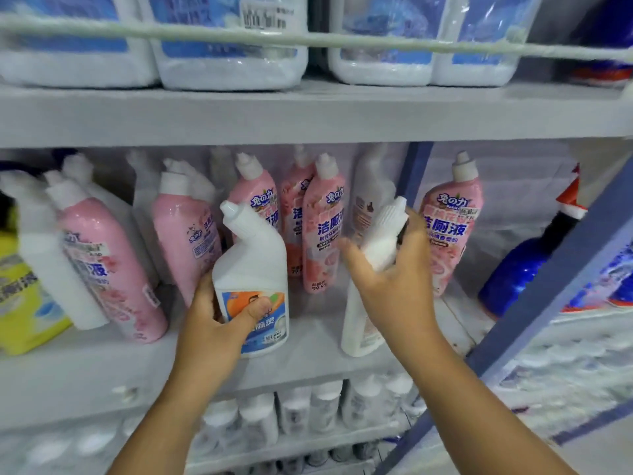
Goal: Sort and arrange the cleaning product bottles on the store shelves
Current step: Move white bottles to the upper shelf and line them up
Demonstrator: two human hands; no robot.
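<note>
From the head camera, both bare arms reach up and forward to the middle shelf [308, 341].

The left hand [212, 313] comes up from 6 o'clock. Its fingers curl round the back of a white bottle with an orange and blue label [251, 279], and the thumb presses on the label. The bottle stands upright near the front of the shelf. Its bent neck points to 11 o'clock.

The right hand [394, 272] comes up from 5 o'clock. It holds the top of a plain white bottle [363, 313] by the ribbed cap, with fingers wrapped round it. This bottle leans a little, its cap toward 1 o'clock, and its bottom sits on the shelf at 3 o'clock from the first bottle.

Behind the hands stand pink bottles [325, 228] with white caps. More pink ones lean at 9 o'clock. A yellow bottle [20, 296] is at the far left. A blue bottle [513, 272] sits at 3 o'clock. Big white and blue jugs [233, 53] fill the shelf above.
</note>
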